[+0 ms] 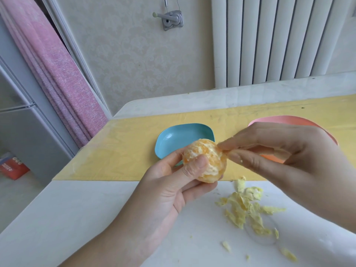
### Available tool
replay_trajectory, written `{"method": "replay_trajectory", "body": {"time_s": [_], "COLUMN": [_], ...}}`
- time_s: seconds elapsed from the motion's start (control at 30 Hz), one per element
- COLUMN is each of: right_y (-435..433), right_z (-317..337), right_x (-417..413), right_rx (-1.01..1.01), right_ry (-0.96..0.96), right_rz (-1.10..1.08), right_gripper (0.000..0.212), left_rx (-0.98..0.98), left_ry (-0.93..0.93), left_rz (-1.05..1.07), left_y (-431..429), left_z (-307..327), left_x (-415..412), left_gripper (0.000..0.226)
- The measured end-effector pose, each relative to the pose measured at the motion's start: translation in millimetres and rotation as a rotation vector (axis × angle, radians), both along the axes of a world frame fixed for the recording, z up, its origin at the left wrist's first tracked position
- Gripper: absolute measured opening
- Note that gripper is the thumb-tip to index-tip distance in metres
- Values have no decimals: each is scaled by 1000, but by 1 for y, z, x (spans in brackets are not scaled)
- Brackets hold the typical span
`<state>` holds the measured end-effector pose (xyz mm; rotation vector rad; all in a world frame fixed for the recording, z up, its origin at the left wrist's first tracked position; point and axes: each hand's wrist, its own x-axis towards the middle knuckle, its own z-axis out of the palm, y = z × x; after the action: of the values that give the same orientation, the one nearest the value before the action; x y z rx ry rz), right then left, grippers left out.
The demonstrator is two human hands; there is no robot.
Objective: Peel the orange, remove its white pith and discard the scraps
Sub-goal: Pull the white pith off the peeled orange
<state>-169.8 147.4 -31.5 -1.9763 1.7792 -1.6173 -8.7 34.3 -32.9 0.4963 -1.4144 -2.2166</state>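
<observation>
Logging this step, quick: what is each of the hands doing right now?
Left hand: holds the orange.
Right hand: pinches a bit of pith at the orange.

Bare left hand (173, 189) and right hand (292, 162), short plain nails (200, 162), uncovered forearms (115, 239).

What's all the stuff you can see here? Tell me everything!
orange: one, peeled, orange and white, in the left hand
pith scraps: one scattered pile, pale yellow, on the table, near right
blue dish: one, on the mat behind the orange
pink dish: one, on the mat, partly behind the right hand
mat: one, yellow, across the table
table: one, white, under everything
radiator: one, white, back right
curtain: one, pink, left
crank handle: one, grey metal, on the wall
fridge: one, grey, far left
box: one, red, floor, far left
left hand: one, grips the orange
right hand: one, pinches pith at the orange
</observation>
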Motion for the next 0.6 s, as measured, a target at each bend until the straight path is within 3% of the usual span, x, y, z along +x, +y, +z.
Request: {"method": "replay_trajectory", "body": {"time_s": [0.2,0.37,0.6], "right_y": [-2,-1,1], "right_z": [-1,-1,5], "right_x": [0,3,2], "right_rx": [-12,-78,-93], "right_ry": [-51,-6,346], "right_rz": [80,46,-113], "right_gripper": [28,16,5], "left_rx": [-33,-23,-63], "left_ry": [0,5,-56], "left_rz": [-14,-37,-14], "left_y": [1,2,5], "left_z": [2,2,3], "left_x": [0,2,3], "left_gripper": [42,48,42]}}
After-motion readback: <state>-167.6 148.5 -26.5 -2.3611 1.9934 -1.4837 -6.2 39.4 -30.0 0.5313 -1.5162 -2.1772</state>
